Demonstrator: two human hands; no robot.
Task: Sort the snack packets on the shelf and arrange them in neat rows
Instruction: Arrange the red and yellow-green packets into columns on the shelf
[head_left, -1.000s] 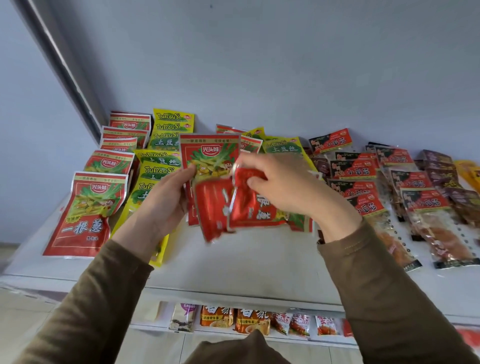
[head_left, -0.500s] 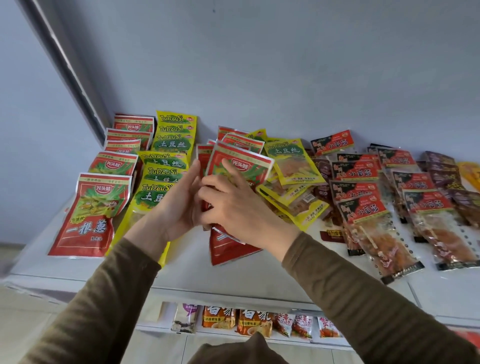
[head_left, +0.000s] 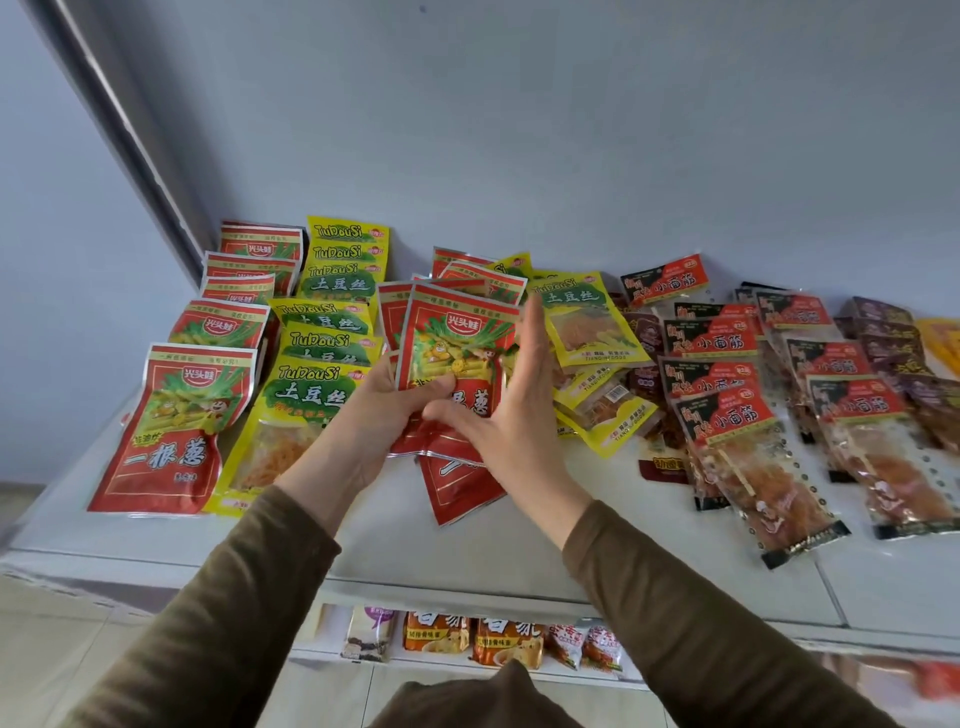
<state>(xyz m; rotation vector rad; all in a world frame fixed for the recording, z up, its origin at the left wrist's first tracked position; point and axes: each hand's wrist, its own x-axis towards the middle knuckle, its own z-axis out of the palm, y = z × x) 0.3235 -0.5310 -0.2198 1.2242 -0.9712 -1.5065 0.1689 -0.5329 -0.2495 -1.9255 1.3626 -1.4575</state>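
Observation:
My left hand (head_left: 371, 415) grips the lower left of a small stack of red packets (head_left: 457, 345) held over the middle of the white shelf (head_left: 395, 540). My right hand (head_left: 514, 410) lies flat against the stack's right side, fingers straight and pointing up. One more red packet (head_left: 457, 493) lies on the shelf under the stack. At the left stand a row of red packets (head_left: 176, 421) and a row of yellow packets (head_left: 311, 395), both overlapping front to back.
Loose yellow packets (head_left: 587, 332) lie in a heap right of my hands. Further right are rows of red-and-black packets (head_left: 727, 415) and dark brown ones (head_left: 893, 343). A grey wall backs the shelf. A lower shelf (head_left: 467, 665) holds more snack packs.
The packets in my hands have been raised and squared into a stack. My right hand let go of its curled grip and now presses flat on the stack's side.

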